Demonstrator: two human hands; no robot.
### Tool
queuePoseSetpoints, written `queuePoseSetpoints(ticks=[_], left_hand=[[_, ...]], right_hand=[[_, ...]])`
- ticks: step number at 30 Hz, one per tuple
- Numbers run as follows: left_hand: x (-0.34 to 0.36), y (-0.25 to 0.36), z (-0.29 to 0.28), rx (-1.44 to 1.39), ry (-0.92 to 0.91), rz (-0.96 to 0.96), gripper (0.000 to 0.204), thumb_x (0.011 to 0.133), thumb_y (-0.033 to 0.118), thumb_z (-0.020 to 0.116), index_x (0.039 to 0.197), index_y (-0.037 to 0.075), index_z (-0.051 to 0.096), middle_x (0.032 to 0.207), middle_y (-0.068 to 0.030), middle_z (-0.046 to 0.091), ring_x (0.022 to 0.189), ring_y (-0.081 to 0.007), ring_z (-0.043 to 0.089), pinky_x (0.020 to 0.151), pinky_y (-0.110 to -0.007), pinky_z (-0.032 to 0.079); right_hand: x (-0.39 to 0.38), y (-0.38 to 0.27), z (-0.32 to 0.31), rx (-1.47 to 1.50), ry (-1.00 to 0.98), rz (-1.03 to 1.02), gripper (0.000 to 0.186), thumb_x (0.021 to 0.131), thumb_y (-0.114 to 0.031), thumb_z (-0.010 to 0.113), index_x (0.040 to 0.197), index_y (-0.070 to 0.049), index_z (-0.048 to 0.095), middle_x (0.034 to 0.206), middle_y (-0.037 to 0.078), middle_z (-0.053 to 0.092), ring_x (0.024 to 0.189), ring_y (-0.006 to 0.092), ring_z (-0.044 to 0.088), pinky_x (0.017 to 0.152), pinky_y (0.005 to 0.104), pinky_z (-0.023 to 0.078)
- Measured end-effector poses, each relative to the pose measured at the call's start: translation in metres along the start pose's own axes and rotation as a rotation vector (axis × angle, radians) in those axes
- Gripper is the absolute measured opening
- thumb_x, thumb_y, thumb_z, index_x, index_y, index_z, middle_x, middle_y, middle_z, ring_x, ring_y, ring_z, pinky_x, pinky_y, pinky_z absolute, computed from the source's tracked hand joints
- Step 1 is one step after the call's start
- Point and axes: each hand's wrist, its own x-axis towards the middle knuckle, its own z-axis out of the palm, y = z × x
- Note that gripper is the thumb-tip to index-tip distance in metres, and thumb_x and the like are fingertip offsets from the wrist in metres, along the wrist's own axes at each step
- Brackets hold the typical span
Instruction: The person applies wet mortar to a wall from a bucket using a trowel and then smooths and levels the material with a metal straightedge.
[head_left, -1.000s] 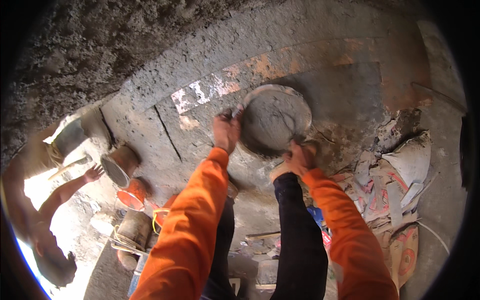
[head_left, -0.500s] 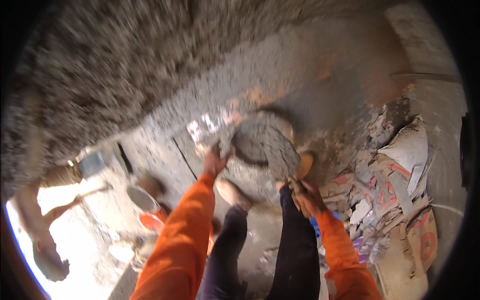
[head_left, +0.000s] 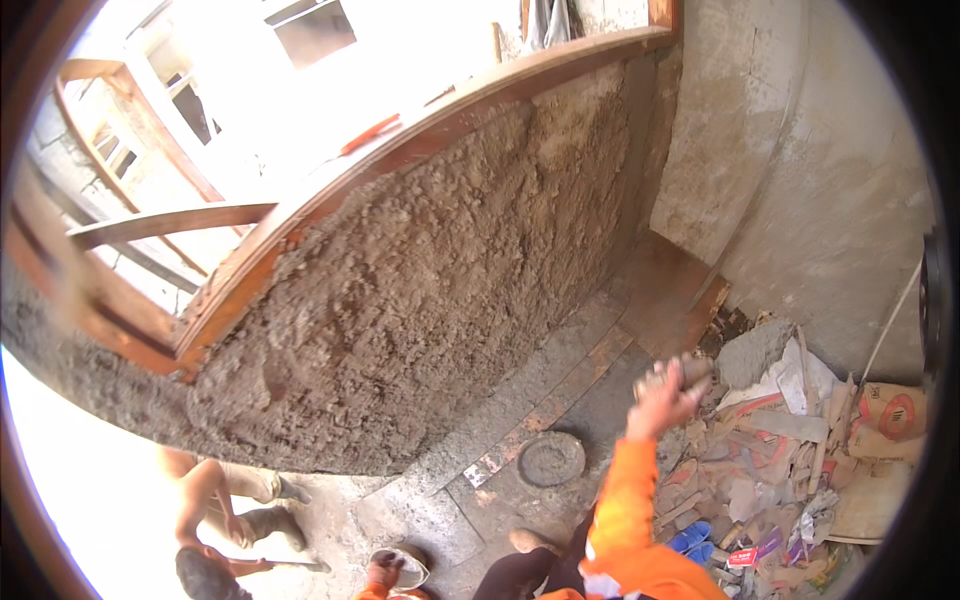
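Observation:
My right hand [head_left: 665,400] is closed on a trowel [head_left: 750,352] raised to the right, its blade carrying grey mortar. My left hand [head_left: 382,572] is low at the bottom edge, closed, beside or over a bucket [head_left: 410,560]; what it grips is hidden. The round pan of grey mortar [head_left: 550,462] lies on the floor below the rough, mortar-covered wall [head_left: 420,280], to the left of my right hand. My bare foot [head_left: 530,540] is below the pan.
A co-worker [head_left: 200,510] bends at lower left, holding a long tool. A wooden frame [head_left: 250,290] tops the wall. Torn paper sacks and debris [head_left: 760,450], with blue slippers [head_left: 690,535], lie at right beside the smooth side wall [head_left: 790,200].
The view has swung up to the wall and frame. My right hand has left the pan and lifted rightward with the loaded trowel; my left hand has moved away from the pan.

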Motion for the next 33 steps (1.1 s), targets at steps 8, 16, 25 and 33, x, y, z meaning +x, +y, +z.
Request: queuePoseSetpoints(ticks=[8, 16, 25, 33], left_hand=[[-0.001, 0.053, -0.021, -0.444, 0.288, -0.016, 0.038, 0.079, 0.015, 0.068, 0.109, -0.007, 0.058, 0.101, -0.0177, 0.065, 0.093, -0.0207, 0.062, 0.084, -0.031, 0.048], [-0.110, -0.006, 0.026, -0.360, 0.346, -0.152, 0.057, 0.081, 0.047, 0.059, 0.114, 0.001, 0.059, 0.111, -0.0178, 0.062, 0.107, -0.0291, 0.057, 0.094, -0.036, 0.042], [-0.200, -0.016, -0.057, -1.010, 1.243, 0.027, 0.074, 0.079, 0.044, 0.065, 0.132, -0.003, 0.040, 0.125, -0.0222, 0.050, 0.116, -0.0277, 0.049, 0.097, -0.035, 0.039], [-0.176, 0.042, -0.102, -0.881, 1.018, 0.238, 0.080, 0.077, 0.049, 0.064, 0.133, -0.002, 0.038, 0.126, -0.0215, 0.049, 0.117, -0.0275, 0.048, 0.098, -0.036, 0.038]], right_hand=[[0.084, 0.096, 0.167, -0.929, -0.520, -0.644, 0.058, 0.078, -0.010, 0.058, 0.130, 0.003, 0.036, 0.106, 0.022, 0.054, 0.092, 0.0364, 0.056, 0.081, 0.0410, 0.046], [-0.156, 0.017, -0.142, -0.913, -1.672, 0.126, 0.057, 0.072, -0.006, 0.053, 0.127, 0.002, 0.041, 0.095, 0.010, 0.056, 0.086, 0.0165, 0.053, 0.074, 0.0321, 0.047], [0.049, -0.014, -0.414, -2.037, -2.064, -0.253, 0.046, 0.078, -0.015, 0.049, 0.123, -0.008, 0.047, 0.132, 0.018, 0.042, 0.120, 0.0336, 0.042, 0.086, 0.0527, 0.036], [0.242, 0.045, -0.419, -1.770, -1.925, -0.418, 0.035, 0.091, -0.031, 0.042, 0.125, -0.025, 0.048, 0.138, 0.018, 0.032, 0.126, 0.0352, 0.028, 0.105, 0.0486, 0.022]])
